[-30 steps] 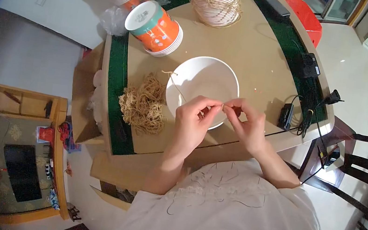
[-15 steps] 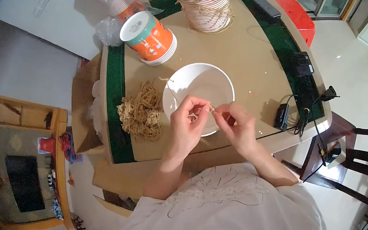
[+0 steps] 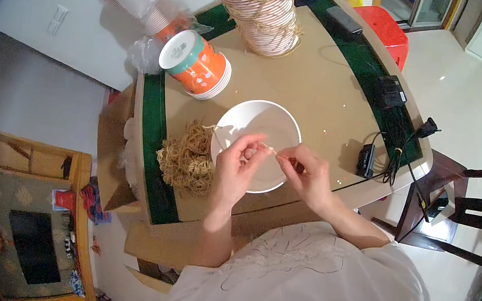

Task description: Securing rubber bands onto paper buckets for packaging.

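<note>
My left hand [image 3: 236, 167] and my right hand [image 3: 310, 175] are over the near half of a white bowl [image 3: 291, 128]. Both pinch a thin tan string [image 3: 272, 150], which spans the short gap between the fingertips. Left of the bowl lies a tangled heap of the same kind of string [image 3: 187, 161]. One strand crosses the bowl's left rim toward my left hand. Inside the bowl I see only its pale, shadowed bottom; my hands cover the near part.
Beyond the bowl stands a tall stack of paper cups [image 3: 258, 17] wound with string. A shorter upturned orange stack [image 3: 198, 69] is left of it, near plastic-wrapped cups [image 3: 144, 4]. Black adapters and cables [image 3: 397, 154] lie at the right edge. A dark chair [image 3: 430, 205] stands beyond.
My fingertips have drawn slightly apart, and a short length of string now shows between them. The whole view has shifted a little, so the table sits lower in it.
</note>
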The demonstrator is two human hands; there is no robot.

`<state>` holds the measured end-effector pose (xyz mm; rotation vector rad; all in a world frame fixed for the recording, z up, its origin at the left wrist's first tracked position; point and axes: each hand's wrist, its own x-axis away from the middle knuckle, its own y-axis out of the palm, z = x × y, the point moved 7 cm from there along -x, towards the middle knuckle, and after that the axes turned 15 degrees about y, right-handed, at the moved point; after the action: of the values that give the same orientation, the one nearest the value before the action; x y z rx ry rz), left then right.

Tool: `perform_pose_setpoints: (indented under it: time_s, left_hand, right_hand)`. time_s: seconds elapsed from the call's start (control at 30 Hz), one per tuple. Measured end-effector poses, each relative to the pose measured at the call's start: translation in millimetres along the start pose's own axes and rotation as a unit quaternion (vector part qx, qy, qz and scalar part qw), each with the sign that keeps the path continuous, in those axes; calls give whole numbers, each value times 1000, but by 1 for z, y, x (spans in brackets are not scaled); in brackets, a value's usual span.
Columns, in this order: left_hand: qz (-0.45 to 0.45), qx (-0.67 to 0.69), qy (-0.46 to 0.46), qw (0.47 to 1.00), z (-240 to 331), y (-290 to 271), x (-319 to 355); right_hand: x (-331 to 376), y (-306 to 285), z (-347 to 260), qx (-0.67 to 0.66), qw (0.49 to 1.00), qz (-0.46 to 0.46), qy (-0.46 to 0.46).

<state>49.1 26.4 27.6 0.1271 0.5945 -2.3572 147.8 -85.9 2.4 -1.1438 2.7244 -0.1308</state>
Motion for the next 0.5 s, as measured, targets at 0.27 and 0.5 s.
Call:
perform_pose_setpoints:
  time_s: [0.27, 0.5]
  left_hand:
    - [18, -25, 28, 999, 0, 1, 8]
    - [-37, -56, 64, 996, 29, -1, 11]
  right_hand:
    - [-5, 0, -7, 19, 998, -38, 53]
    - [-10, -16, -21, 32, 998, -46, 2]
